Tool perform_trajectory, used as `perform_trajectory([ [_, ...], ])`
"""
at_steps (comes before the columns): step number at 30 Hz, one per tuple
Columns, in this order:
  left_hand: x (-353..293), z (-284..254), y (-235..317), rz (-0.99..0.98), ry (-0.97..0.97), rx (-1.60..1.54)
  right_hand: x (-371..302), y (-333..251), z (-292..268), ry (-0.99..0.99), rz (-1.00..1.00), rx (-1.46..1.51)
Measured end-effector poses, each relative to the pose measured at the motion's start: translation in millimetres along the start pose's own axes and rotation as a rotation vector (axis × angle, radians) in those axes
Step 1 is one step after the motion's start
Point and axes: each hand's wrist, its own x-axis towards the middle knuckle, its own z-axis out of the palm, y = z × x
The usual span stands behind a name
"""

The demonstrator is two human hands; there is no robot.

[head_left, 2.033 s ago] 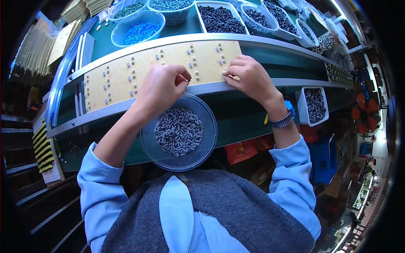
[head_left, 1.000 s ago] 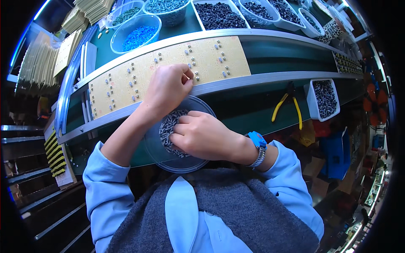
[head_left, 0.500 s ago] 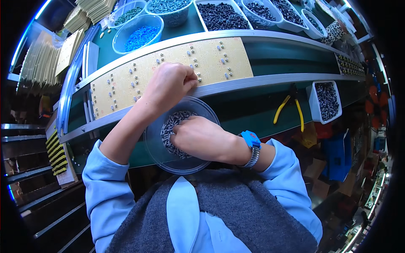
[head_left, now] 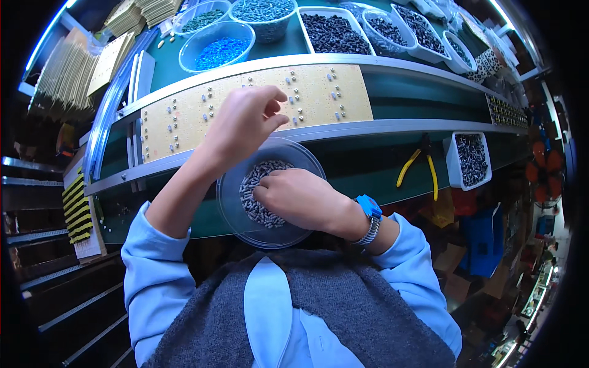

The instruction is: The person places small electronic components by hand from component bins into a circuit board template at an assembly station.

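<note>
Green table (head_left: 392, 165) amid parts bins, long yellow circuit board (head_left: 257, 104) lengthwise left-to-right, left hand (head_left: 245, 122) pinched above, right hand (head_left: 300, 199) curled into round dish (head_left: 230, 202) of grey components (head_left: 251, 190).

Round dish (head_left: 236, 211) lies before the board (head_left: 257, 101); pliers (head_left: 417, 167) right.

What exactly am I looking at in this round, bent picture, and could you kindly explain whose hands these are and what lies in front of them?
There is no machine here: a person works with two bare hands, filmed by a wide fisheye camera worn on the head and looking down, which is why straight edges curve. The left hand hovers, fingers pinched, over a long yellowish circuit board lying on a metal rail; whether it holds a part is too small to tell. The right hand, with a wristwatch, reaches into a clear round dish of small grey parts. Further back stand tubs of blue and dark components. Yellow-handled pliers and a small white bin lie to the right.
</note>
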Motion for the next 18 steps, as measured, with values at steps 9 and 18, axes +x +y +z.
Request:
perform_trajectory([
  [9, -130.3, -3.4, -24.1, -0.216, 0.469, -0.427, 5.3, -4.1, 13.0, 0.258, -0.083, -0.072],
  [18, -194.1, 23.2, -73.1, -0.277, 0.615, -0.474, 35.0, -31.7, 24.2, 0.292, -0.181, -0.013],
])
